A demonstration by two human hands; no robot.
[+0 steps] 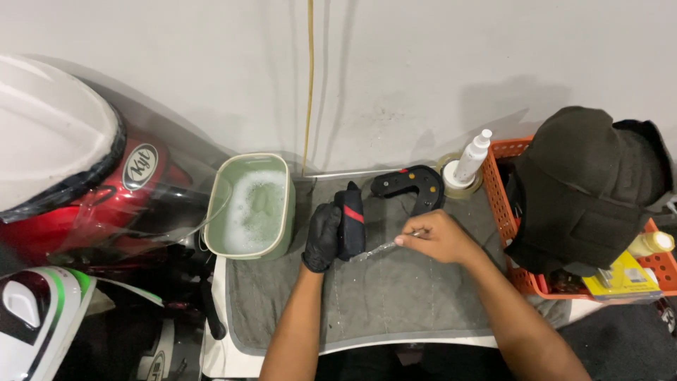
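1. Left hand (321, 236), in a black glove, is closed around a black pad with a red stripe (350, 219); the pad is held upright over the grey towel (395, 296), just right of the basin.
2. Right hand (436, 236), bare, is pinched shut on a thin clear-handled brush (381, 248); its tip is seen at the pad's lower edge, bristles too blurred to make out.
3. Pale green basin (250, 212) of foamy water is seen touching the towel's left end; its contents under the suds are hidden.
4. Black curved pad piece (412, 185) is laid flat on the towel behind the hands.
5. White spray bottle (471, 159) is stood inside a tape roll (451, 185).
6. Orange basket (497, 204) is mostly hidden by a dark helmet liner (582, 190); a yellow box (624, 279) and a yellow bottle (652, 243) are partly shown.
7. Red helmet (77, 190) and a white helmet (35, 317) are cut off at the left.
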